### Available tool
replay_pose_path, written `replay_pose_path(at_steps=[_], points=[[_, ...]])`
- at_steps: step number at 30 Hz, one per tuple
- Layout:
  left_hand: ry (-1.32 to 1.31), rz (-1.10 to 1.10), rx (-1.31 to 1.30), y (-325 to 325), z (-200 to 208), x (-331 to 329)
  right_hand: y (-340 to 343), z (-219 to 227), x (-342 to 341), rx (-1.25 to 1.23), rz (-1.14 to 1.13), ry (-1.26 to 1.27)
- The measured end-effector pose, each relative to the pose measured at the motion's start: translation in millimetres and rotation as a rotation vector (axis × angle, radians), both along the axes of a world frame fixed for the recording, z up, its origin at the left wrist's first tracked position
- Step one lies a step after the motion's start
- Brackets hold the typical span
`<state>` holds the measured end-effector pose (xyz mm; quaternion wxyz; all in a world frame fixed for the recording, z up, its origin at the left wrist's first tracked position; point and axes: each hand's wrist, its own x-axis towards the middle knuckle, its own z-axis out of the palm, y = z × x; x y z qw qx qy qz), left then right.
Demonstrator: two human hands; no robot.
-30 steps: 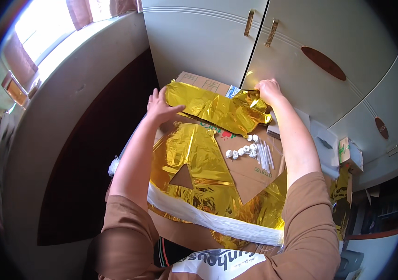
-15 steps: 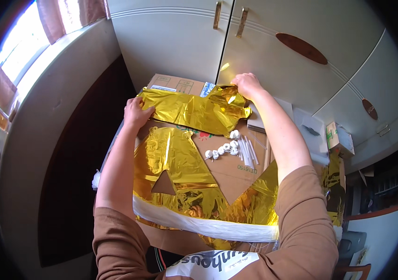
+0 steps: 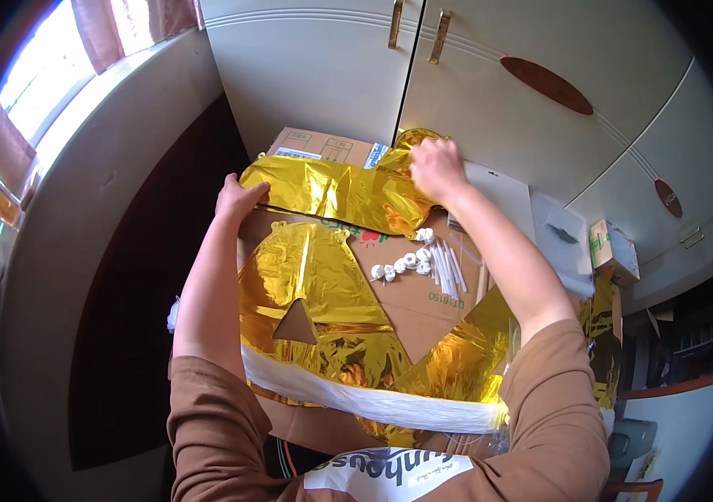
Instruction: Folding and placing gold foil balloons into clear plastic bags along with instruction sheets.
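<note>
A flat gold foil balloon [image 3: 323,188] lies across the far part of the cardboard, its right end crumpled and raised. My left hand [image 3: 241,197] pinches its left end, thumb on top. At the right end, my closed right hand [image 3: 440,170] is on the foil; its fingertips are partly hidden. Nearer to me lies another gold foil balloon [image 3: 319,284] with a triangular hole. More gold foil [image 3: 457,356] slants beside it on the right. Over their near edges runs a long bundle of white strands [image 3: 373,403].
Small white coiled pieces [image 3: 402,264] and several white straws [image 3: 448,268] lie on the cardboard [image 3: 415,314], right of centre. Pale cabinet doors [image 3: 323,75] rise at the back. A small box [image 3: 614,251] and a clear plastic tray [image 3: 559,238] stand at the right.
My right hand has come nearer and slightly left, onto the balloon's right end. My left hand has shifted a little left, and the far balloon lies flatter and further left.
</note>
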<state>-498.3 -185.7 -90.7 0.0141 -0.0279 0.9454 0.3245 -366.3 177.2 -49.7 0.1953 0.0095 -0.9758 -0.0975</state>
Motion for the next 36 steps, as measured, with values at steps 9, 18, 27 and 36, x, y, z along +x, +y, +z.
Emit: replay_pose_path(at_steps=[9, 18, 27, 36], points=[[0.111, -0.083, -0.082, 9.7, -14.2, -5.7, -11.8, -20.5, 14.8, -0.22, -0.083, -0.287], [0.494, -0.205, -0.298, 19.5, -7.6, -4.6, 30.4, 28.1, 62.5, -0.345, -0.019, -0.068], [0.509, -0.838, -0.012, 37.9, 87.9, 162.8, 42.4, 173.8, 276.5, -0.429, -0.083, -0.494], [-0.31, -0.962, 0.518, 81.7, 101.3, 360.7, 63.3, 124.6, 470.3, -0.547, -0.638, -0.603]])
